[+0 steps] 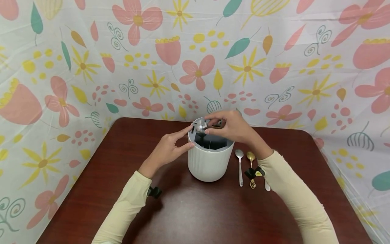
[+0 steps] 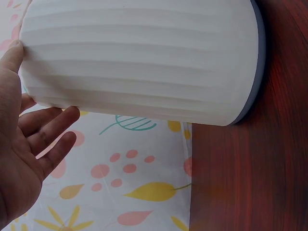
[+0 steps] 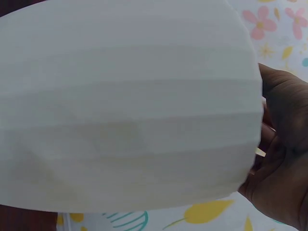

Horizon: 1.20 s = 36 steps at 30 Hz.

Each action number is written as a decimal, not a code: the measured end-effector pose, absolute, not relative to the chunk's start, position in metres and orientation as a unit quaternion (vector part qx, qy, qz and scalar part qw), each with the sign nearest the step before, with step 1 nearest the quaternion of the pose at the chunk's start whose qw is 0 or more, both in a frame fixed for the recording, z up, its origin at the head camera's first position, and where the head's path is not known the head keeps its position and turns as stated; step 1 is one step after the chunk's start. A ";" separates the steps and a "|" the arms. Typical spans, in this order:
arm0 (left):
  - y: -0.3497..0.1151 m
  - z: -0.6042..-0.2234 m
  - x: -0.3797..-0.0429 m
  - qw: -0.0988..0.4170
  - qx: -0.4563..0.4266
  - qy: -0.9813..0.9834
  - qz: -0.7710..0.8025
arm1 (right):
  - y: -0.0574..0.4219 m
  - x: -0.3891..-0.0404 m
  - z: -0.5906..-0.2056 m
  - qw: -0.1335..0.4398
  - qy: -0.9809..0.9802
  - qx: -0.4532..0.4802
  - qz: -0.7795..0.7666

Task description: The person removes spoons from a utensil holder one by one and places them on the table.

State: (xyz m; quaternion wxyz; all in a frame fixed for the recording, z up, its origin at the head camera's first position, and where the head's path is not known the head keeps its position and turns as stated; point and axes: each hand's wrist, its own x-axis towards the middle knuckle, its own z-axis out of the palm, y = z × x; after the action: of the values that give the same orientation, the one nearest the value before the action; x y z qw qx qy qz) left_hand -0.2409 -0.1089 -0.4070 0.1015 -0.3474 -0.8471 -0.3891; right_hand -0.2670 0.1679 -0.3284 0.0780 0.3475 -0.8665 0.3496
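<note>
A white ribbed utensil holder (image 1: 208, 166) stands upright on the table, with a grey divided insert (image 1: 223, 143) inside its rim. My left hand (image 1: 169, 147) rests its fingertips and thumb on the left of the rim, fingers fairly straight; the left wrist view shows lower fingers against the ribbed side. Over the opening, my right hand (image 1: 233, 127) pinches a shiny, rounded silver piece (image 1: 201, 126) between thumb and forefinger; I cannot tell its exact kind. In the right wrist view the holder's wall (image 3: 130, 106) hides the fingertips and the silver piece.
Right of the holder lie a silver spoon (image 1: 239, 162) and a gold spoon (image 1: 251, 156) with an ornate handle end. Another silver handle (image 1: 267, 186) shows partly under the right sleeve. A flowered cloth (image 1: 198, 67) hangs behind the dark red-brown table (image 1: 189, 217).
</note>
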 end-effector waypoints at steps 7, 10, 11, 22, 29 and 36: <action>-0.109 -0.407 -0.241 0.102 -0.347 -0.847 -0.389 | 0.163 -0.268 -0.334 0.071 -0.858 0.359 0.361; -0.109 -0.407 -0.241 0.102 -0.346 -0.848 -0.388 | 0.162 -0.268 -0.334 0.068 -0.857 0.364 0.359; -0.109 -0.407 -0.241 0.101 -0.345 -0.848 -0.389 | 0.161 -0.268 -0.334 0.067 -0.856 0.365 0.359; -0.109 -0.409 -0.242 0.108 -0.349 -0.847 -0.386 | 0.161 -0.269 -0.337 0.054 -0.854 0.372 0.360; -0.109 -0.408 -0.241 0.109 -0.352 -0.846 -0.385 | 0.162 -0.267 -0.338 0.051 -0.850 0.364 0.377; -0.108 -0.407 -0.241 0.110 -0.353 -0.846 -0.384 | 0.164 -0.266 -0.339 0.045 -0.846 0.358 0.392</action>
State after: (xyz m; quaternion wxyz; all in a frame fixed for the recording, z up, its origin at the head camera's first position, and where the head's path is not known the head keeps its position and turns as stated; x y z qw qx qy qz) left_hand -0.2408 -0.1082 -0.4070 0.1097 -0.3533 -0.8458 -0.3844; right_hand -0.2657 0.1642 -0.3386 0.0448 0.3579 -0.8461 0.3925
